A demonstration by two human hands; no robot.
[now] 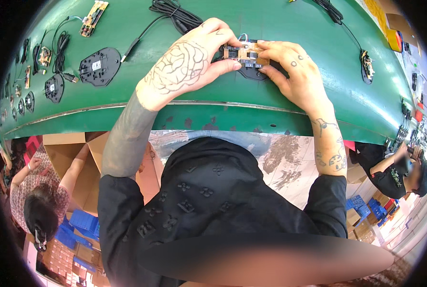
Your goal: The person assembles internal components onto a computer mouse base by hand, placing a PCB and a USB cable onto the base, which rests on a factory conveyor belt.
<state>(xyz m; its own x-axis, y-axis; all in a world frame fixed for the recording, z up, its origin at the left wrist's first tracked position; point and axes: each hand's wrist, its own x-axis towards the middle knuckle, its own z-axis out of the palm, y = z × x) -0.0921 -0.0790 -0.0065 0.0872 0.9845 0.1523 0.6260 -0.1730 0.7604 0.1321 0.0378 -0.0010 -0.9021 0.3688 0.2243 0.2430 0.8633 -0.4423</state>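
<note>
A small tan circuit board (248, 53) with black parts lies over a black plastic mouse base (253, 74) on the green work surface. My left hand (208, 52) grips the board's left end between thumb and fingers. From the other side, my right hand (292, 67) holds its right end, fingertips on the top edge and thumb on the lower edge. Thin coloured wires (243, 37) rise from the board's far edge. A coiled black cable (180, 16) lies just beyond my left hand. Much of the base is hidden beneath the board and fingers.
Left of me lie another black mouse base (100, 66), a circuit board (94, 19) and several more bases and cables. A base with a board (366, 67) rests at the right. People work at both sides, near a cardboard box (70, 162) and blue trays (84, 222).
</note>
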